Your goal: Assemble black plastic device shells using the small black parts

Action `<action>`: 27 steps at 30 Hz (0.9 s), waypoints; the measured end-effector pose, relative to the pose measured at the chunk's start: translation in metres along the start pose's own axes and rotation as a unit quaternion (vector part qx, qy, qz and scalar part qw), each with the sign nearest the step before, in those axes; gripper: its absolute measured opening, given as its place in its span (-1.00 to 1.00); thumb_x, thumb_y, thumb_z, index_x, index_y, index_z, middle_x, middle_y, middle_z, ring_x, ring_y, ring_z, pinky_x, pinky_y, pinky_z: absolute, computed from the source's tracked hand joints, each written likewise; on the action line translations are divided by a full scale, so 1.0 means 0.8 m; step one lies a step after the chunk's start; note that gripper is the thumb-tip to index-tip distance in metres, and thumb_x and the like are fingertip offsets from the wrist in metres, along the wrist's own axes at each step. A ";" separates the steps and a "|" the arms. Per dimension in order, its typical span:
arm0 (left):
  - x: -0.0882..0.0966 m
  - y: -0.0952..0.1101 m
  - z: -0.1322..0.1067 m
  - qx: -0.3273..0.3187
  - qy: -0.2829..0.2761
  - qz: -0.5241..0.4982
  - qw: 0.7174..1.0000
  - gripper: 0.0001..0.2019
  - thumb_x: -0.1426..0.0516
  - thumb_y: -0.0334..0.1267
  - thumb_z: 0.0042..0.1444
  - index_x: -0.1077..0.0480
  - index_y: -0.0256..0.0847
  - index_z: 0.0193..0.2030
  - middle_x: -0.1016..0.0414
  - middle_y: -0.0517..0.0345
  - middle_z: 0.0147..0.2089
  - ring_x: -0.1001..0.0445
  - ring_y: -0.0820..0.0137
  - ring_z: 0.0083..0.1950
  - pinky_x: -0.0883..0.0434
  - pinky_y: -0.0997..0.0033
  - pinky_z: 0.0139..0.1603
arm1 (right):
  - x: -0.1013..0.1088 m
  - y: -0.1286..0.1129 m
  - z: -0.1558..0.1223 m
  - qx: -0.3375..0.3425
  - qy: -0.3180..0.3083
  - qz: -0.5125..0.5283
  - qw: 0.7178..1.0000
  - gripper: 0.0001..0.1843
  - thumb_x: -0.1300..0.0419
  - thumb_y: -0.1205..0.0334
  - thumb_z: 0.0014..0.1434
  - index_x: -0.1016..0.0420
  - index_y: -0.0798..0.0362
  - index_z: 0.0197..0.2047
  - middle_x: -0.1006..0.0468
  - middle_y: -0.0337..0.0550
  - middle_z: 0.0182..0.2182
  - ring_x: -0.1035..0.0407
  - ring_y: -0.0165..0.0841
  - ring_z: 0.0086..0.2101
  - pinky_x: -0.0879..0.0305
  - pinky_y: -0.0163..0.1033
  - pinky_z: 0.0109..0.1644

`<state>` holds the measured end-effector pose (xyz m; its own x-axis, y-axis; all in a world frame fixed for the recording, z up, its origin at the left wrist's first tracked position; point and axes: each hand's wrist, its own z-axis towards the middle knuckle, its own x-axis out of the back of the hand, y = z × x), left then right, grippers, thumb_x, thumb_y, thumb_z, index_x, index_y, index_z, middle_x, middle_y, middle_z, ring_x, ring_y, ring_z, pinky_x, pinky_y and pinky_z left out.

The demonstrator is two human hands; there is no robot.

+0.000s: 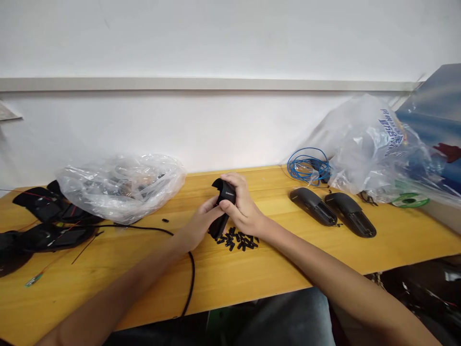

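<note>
Both of my hands are closed around one black curved plastic housing (227,193), held tilted above the middle of the table. My right hand (242,204) wraps its upper part from the right, thumb across the front near small white lettering. Lower down on the left side, my left hand (203,218) grips it, and its fingertips are partly hidden. Right below the housing lies a pile of small black plastic pieces (242,240). One more small black piece (165,220) sits apart, to the left of my left hand.
Two black housings (314,206) lie at the right, by a blue cable coil (309,166) and a clear plastic bag (370,144). Another plastic bag (122,187) and wired black housings (54,235) are at the left. A black cable (193,274) runs over the table's front edge.
</note>
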<state>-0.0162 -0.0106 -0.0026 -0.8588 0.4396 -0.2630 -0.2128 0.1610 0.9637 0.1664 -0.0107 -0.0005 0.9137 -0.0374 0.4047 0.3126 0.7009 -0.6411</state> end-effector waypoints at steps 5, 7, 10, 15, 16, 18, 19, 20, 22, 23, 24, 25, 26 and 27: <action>0.001 0.011 0.001 0.025 0.053 -0.044 0.997 -0.57 -0.53 0.02 0.07 -0.53 -0.23 -0.18 -0.55 0.09 -0.32 -0.45 0.41 -0.41 -0.36 0.50 -0.48 | 0.029 0.023 0.019 -0.061 -0.046 -0.005 0.997 -0.22 0.19 -0.44 0.58 -0.49 -0.01 0.31 -0.54 0.13 0.25 -0.37 -0.03 0.31 -0.20 0.20 0.53; 0.004 0.019 0.003 0.037 0.046 -0.074 0.995 -0.59 -0.48 0.03 0.11 -0.51 -0.24 -0.17 -0.53 0.11 -0.33 -0.32 0.51 -0.51 -0.27 0.53 -0.56 | 0.047 0.041 0.027 -0.131 -0.073 0.019 0.989 -0.41 -0.05 -0.33 0.56 -0.58 0.03 0.11 -0.63 0.07 0.11 -0.48 -0.09 0.17 -0.33 0.12 0.43; 0.008 0.030 0.006 0.062 0.040 -0.144 0.987 -0.68 -0.41 -0.09 0.16 -0.49 -0.24 -0.11 -0.49 0.17 -0.36 -0.16 0.58 -0.60 -0.21 0.56 -0.62 | 0.073 0.065 0.032 -0.204 -0.227 0.091 0.948 -0.67 -0.37 -0.06 0.37 -0.62 0.05 -0.07 -0.68 -0.07 -0.08 -0.54 -0.22 -0.07 -0.48 -0.03 0.21; 0.012 0.032 0.011 0.070 0.082 -0.205 0.973 -0.86 -0.25 -0.20 0.30 -0.45 -0.22 -0.16 -0.46 0.19 -0.37 -0.08 0.58 -0.64 -0.19 0.55 -0.67 | 0.091 0.064 0.035 -0.184 -0.386 0.106 0.898 -0.87 -0.45 0.25 0.23 -0.72 0.02 -0.13 -0.70 -0.12 -0.07 -0.56 -0.27 -0.01 -0.46 -0.09 0.27; 0.013 0.030 0.012 0.068 0.086 -0.211 0.971 -0.86 -0.24 -0.21 0.31 -0.43 -0.22 -0.19 -0.46 0.18 -0.36 -0.09 0.58 -0.64 -0.21 0.54 -0.66 | 0.091 0.059 0.036 -0.168 -0.393 0.087 0.900 -0.87 -0.46 0.28 0.23 -0.74 -0.01 -0.13 -0.70 -0.12 -0.04 -0.55 -0.25 0.05 -0.42 -0.08 0.33; 0.015 0.026 0.014 0.068 0.085 -0.219 0.970 -0.84 -0.25 -0.22 0.30 -0.41 -0.23 -0.25 -0.45 0.17 -0.35 -0.12 0.57 -0.62 -0.23 0.54 -0.65 | 0.089 0.047 0.037 -0.146 -0.409 0.045 0.900 -0.87 -0.49 0.30 0.22 -0.75 -0.04 -0.14 -0.69 -0.13 -0.01 -0.51 -0.21 0.14 -0.36 -0.06 0.40; 0.017 0.024 0.015 0.071 0.083 -0.221 0.969 -0.83 -0.26 -0.23 0.29 -0.41 -0.24 -0.27 -0.45 0.16 -0.34 -0.14 0.57 -0.61 -0.24 0.53 -0.65 | 0.089 0.042 0.038 -0.141 -0.414 0.027 0.899 -0.88 -0.51 0.30 0.21 -0.74 -0.05 -0.17 -0.69 -0.13 -0.01 -0.50 -0.19 0.16 -0.36 -0.05 0.40; 0.018 0.022 0.016 0.073 0.081 -0.221 0.969 -0.82 -0.27 -0.23 0.28 -0.41 -0.25 -0.28 -0.46 0.15 -0.32 -0.15 0.57 -0.60 -0.25 0.53 -0.64 | 0.088 0.039 0.038 -0.138 -0.417 0.012 0.898 -0.90 -0.52 0.29 0.20 -0.73 -0.04 -0.22 -0.69 -0.12 -0.02 -0.50 -0.17 0.16 -0.37 -0.05 0.39; 0.021 0.018 0.017 0.079 0.081 -0.217 0.969 -0.81 -0.30 -0.23 0.26 -0.43 -0.27 -0.28 -0.46 0.14 -0.31 -0.17 0.57 -0.58 -0.25 0.53 -0.63 | 0.088 0.036 0.038 -0.137 -0.423 -0.006 0.896 -0.88 -0.54 0.27 0.19 -0.69 -0.02 -0.30 -0.67 -0.10 -0.04 -0.50 -0.14 0.16 -0.41 -0.07 0.34; 0.022 0.016 0.018 0.081 0.083 -0.215 0.970 -0.81 -0.31 -0.22 0.25 -0.44 -0.28 -0.28 -0.46 0.13 -0.30 -0.18 0.57 -0.57 -0.26 0.52 -0.62 | 0.089 0.036 0.037 -0.138 -0.423 -0.012 0.895 -0.86 -0.55 0.26 0.19 -0.69 -0.02 -0.33 -0.67 -0.10 -0.04 -0.51 -0.13 0.16 -0.43 -0.09 0.31; 0.022 0.015 0.018 0.082 0.084 -0.214 0.970 -0.80 -0.32 -0.22 0.25 -0.44 -0.28 -0.27 -0.46 0.13 -0.30 -0.19 0.56 -0.57 -0.26 0.52 -0.62 | 0.088 0.036 0.037 -0.138 -0.422 -0.017 0.896 -0.86 -0.56 0.25 0.18 -0.69 -0.02 -0.33 -0.67 -0.09 -0.04 -0.52 -0.13 0.15 -0.45 -0.10 0.29; 0.023 0.014 0.019 0.083 0.085 -0.212 0.970 -0.80 -0.33 -0.21 0.24 -0.44 -0.27 -0.27 -0.46 0.13 -0.30 -0.20 0.56 -0.56 -0.27 0.52 -0.61 | 0.088 0.036 0.036 -0.137 -0.419 -0.023 0.897 -0.86 -0.57 0.25 0.16 -0.70 -0.02 -0.32 -0.67 -0.09 -0.04 -0.52 -0.12 0.15 -0.46 -0.11 0.27; 0.023 0.013 0.019 0.083 0.085 -0.212 0.970 -0.79 -0.34 -0.21 0.24 -0.44 -0.27 -0.27 -0.46 0.13 -0.30 -0.21 0.55 -0.55 -0.28 0.52 -0.60 | 0.087 0.037 0.035 -0.135 -0.415 -0.030 0.899 -0.86 -0.58 0.25 0.15 -0.72 -0.02 -0.31 -0.67 -0.09 -0.04 -0.53 -0.12 0.15 -0.46 -0.12 0.26; 0.023 0.013 0.019 0.082 0.085 -0.212 0.970 -0.79 -0.34 -0.21 0.23 -0.44 -0.26 -0.27 -0.46 0.13 -0.30 -0.21 0.55 -0.54 -0.29 0.52 -0.58 | 0.085 0.037 0.034 -0.132 -0.411 -0.038 0.901 -0.86 -0.59 0.26 0.13 -0.73 -0.03 -0.29 -0.67 -0.09 -0.04 -0.53 -0.11 0.14 -0.46 -0.12 0.25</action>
<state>-0.0269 0.0127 0.0020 -0.7774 0.1540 -0.6099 -0.4987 0.4401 0.7467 0.2311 0.0268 0.0257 0.4193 0.5383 0.7311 0.5157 0.5215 -0.6798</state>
